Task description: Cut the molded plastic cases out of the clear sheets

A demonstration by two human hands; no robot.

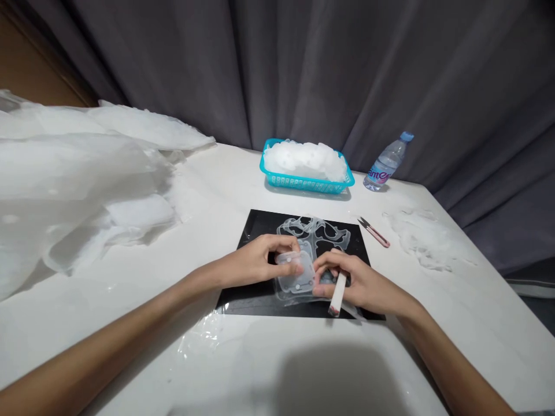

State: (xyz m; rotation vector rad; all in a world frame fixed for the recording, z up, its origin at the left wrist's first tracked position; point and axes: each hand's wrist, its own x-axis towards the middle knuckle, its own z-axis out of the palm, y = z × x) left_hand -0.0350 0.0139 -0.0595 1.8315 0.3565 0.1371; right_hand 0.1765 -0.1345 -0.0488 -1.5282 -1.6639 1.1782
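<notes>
Over a black mat (255, 300), my left hand (273, 260) pinches a translucent, rounded-square silicone piece (297, 276) between thumb and fingers. My right hand (351, 274) is closed, its fingertips at the right edge of that same piece. A white stick-like tool (338, 296) with a dark reddish end lies across the right hand's grip; its exact kind I cannot make out. Beneath and behind the hands lies a translucent sheet with cut-out openings (333, 232), partly covered by the fingers.
A blue basket (303, 184) heaped with white translucent pieces stands at the back, with a water bottle (387, 163) to its right. Pink thread snips (375, 233) lie right of the mat, near a pile of clear scraps (427, 237). Large plastic bags (87, 179) fill the left side.
</notes>
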